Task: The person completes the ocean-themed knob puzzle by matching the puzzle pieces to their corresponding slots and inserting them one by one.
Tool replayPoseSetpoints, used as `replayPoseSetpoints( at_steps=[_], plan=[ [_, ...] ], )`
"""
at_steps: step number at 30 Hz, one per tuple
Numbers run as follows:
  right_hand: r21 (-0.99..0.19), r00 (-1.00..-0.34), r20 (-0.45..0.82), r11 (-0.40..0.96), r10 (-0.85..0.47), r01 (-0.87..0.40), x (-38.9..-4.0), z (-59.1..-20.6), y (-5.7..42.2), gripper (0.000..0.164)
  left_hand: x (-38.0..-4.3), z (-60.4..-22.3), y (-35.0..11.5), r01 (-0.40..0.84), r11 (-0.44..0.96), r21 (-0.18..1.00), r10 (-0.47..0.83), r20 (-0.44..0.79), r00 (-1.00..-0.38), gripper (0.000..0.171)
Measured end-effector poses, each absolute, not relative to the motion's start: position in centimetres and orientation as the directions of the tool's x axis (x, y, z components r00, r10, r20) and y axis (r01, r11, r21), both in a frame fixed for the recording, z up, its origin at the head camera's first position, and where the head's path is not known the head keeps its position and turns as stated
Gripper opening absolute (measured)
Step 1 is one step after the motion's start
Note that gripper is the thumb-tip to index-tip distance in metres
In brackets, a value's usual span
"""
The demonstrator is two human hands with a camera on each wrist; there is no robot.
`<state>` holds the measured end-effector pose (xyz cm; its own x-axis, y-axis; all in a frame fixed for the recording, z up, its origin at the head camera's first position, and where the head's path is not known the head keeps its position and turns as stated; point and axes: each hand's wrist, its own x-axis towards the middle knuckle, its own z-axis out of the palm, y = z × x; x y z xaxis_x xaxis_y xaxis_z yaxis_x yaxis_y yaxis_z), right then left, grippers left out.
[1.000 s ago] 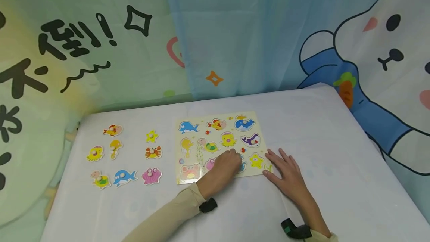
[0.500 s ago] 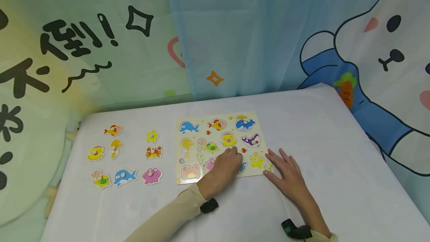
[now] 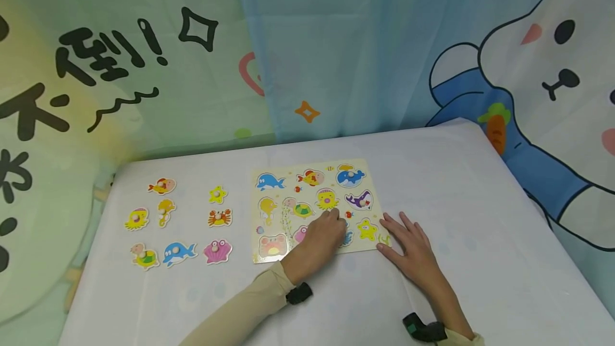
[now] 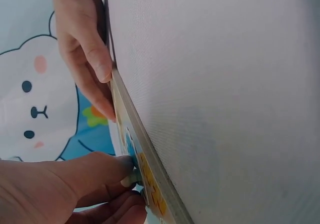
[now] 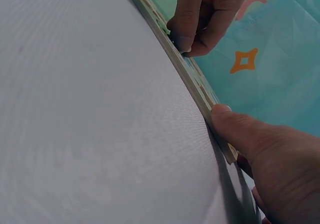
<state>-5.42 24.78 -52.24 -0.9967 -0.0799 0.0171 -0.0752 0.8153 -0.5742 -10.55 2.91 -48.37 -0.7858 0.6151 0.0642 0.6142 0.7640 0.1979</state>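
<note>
A pale yellow knob puzzle board [image 3: 276, 170] with sea-animal pictures lies flat on the table. My left hand [image 3: 321, 240] is over its lower middle. The left wrist view shows thumb and fingers pinching the small knob [image 4: 132, 178] of a puzzle piece at the board's surface; the hand hides most of the piece, which shows some blue. My right hand [image 3: 409, 250] rests at the board's right corner, fingers spread, with the thumb [image 5: 222, 115] touching the edge. A purple whale piece [image 3: 356, 200] and a blue whale piece [image 3: 349, 178] sit on the board's right side.
Left of the board lie several loose pieces: a fish [image 3: 162, 186], an octopus [image 3: 136, 219], a seahorse [image 3: 165, 212], a turtle [image 3: 145, 258], a dolphin [image 3: 179, 253], a shell [image 3: 218, 252], a starfish [image 3: 218, 195] and a crab [image 3: 220, 218]. A printed curtain [image 3: 336, 68] hangs behind the table.
The left fingers have shifted very slightly over the same spot on the board. The right hand, the board and the loose pieces stay where they were.
</note>
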Motion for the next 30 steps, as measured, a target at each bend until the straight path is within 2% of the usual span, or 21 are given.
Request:
replayPoseSetpoints(
  at_steps=[6, 9, 14, 18, 30],
  plan=[
    [-0.573, -0.996, 0.019, 0.815, -0.088, -0.082, -5.6, -52.3, 24.5, 0.058, -10.3, -48.6, 2.7, 0.589, 0.776, 0.225, 0.589, 0.073, -0.805, 0.028],
    [-0.577, -0.996, 0.018, 0.813, -0.089, -0.083, -5.6, -52.5, 24.3, 0.058, -9.6, -48.7, 2.4, 0.587, 0.779, 0.221, 0.576, 0.117, -0.809, 0.030],
    [-0.576, -0.997, 0.012, 0.815, -0.073, -0.067, -5.4, -52.7, 24.2, 0.057, -7.7, -48.8, 1.3, 0.628, 0.751, 0.204, 0.595, 0.205, -0.777, 0.032],
    [-0.585, -0.998, 0.009, 0.809, -0.060, -0.054, -5.3, -52.7, 24.3, 0.058, -6.5, -48.5, -1.1, 0.642, 0.730, 0.232, 0.601, 0.228, -0.766, 0.031],
    [-0.582, -0.997, 0.024, 0.810, -0.073, -0.073, -5.7, -52.8, 24.9, 0.057, -4.5, -48.4, -9.7, 0.475, 0.839, 0.267, 0.407, 0.273, -0.872, 0.034]
  ],
)
